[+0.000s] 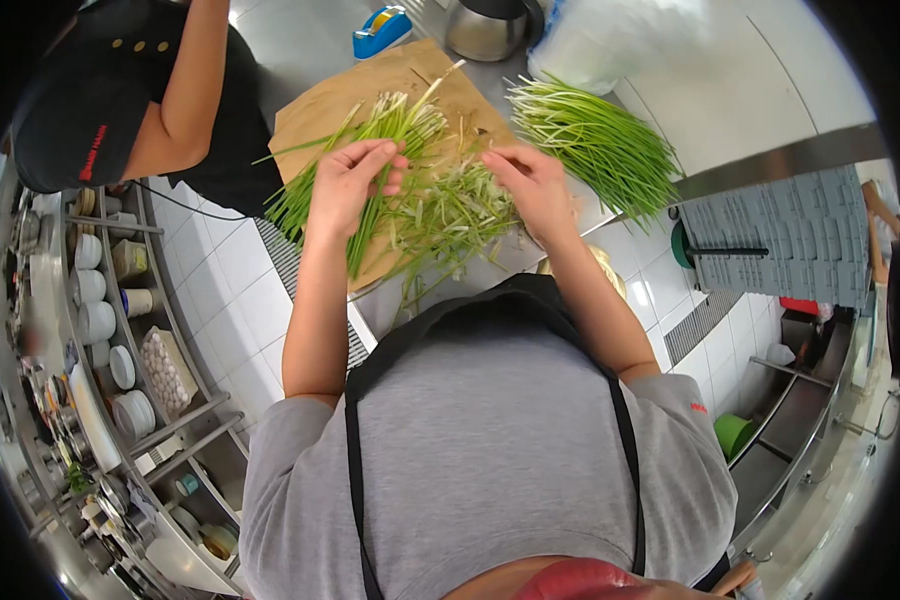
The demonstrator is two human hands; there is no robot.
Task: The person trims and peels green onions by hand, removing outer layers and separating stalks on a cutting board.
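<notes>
Several long green chives with white ends lie in a loose bunch on brown paper. My left hand is over this bunch, its fingers curled and the thumb against them; whether a stalk is in the pinch is hidden. My right hand is at the right side of the paper, thumb and forefinger pressed together, with anything between them too small to make out. Between and below the hands spreads a heap of pale green peelings. A second, neater bunch of chives lies just beyond my right hand.
A blue tape dispenser, a steel jug and a clear plastic bag stand at the table's far side. Another person in a black apron is close on the left. Shelves with white bowls are at left, stacked grey crates at right.
</notes>
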